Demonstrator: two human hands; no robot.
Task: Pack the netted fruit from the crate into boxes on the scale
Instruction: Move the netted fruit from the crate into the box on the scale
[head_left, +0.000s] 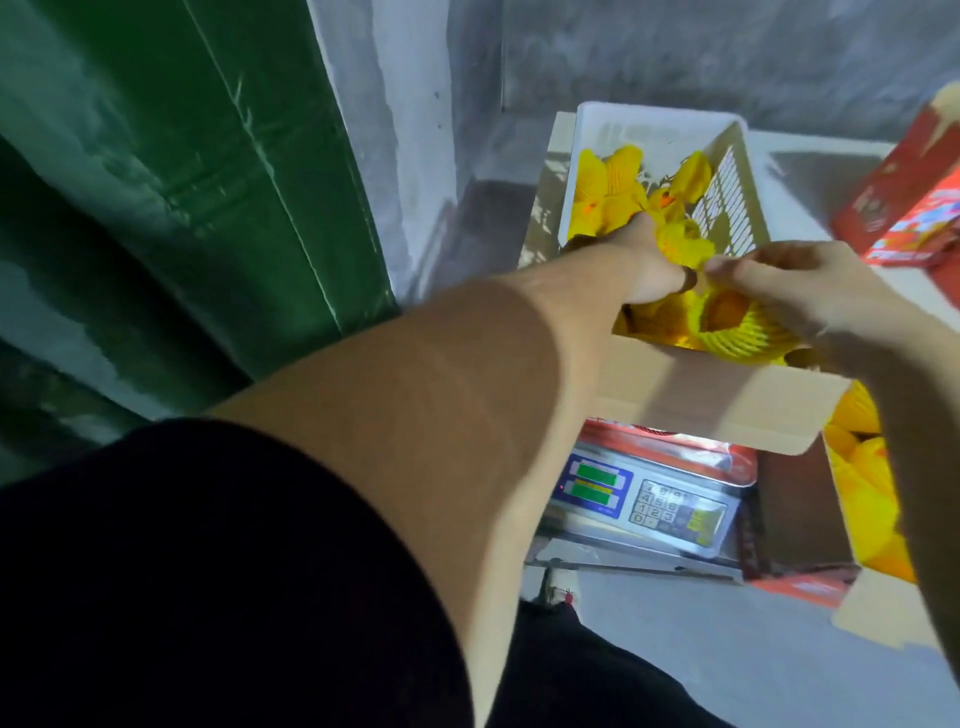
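Note:
A white plastic crate (660, 122) at the back holds several fruits in yellow foam netting (615, 182). In front of it an open cardboard box (717, 405) stands on a digital scale (649, 501) and holds netted fruit (743, 332). My left hand (641, 265) reaches over the box's far edge and grips a yellow netted fruit (680, 244) between crate and box. My right hand (795, 288) pinches the netting of that same fruit from the right, thumb and forefinger closed on it.
A second open cardboard box (872, 608) with netted fruit sits at the right front. Red printed cartons (904, 208) lie at the right back. A green tarp (182, 182) hangs on the left beside a grey wall. My dark-clothed leg fills the lower left.

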